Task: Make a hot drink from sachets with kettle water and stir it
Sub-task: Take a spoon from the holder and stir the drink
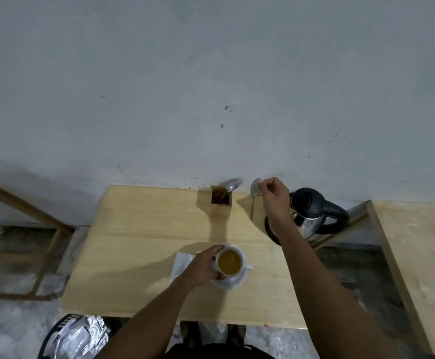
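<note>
- A white cup (230, 261) filled with yellow-brown drink is seen on a saucer (230, 282), near the front middle of a pale wooden surface (138, 242).
- The cup's left side is clasped by the left hand (203, 268), its grip closed around it.
- A spoon (254, 195) is pinched by the bowl end in the right hand (274, 194), handle hanging down, above the far edge.
- A wooden holder (220, 202) with cutlery stands just left of the spoon.
- A steel kettle (312, 215) with a black lid sits at the right edge.
- A white napkin (181, 263) lies partly under the left hand.
</note>
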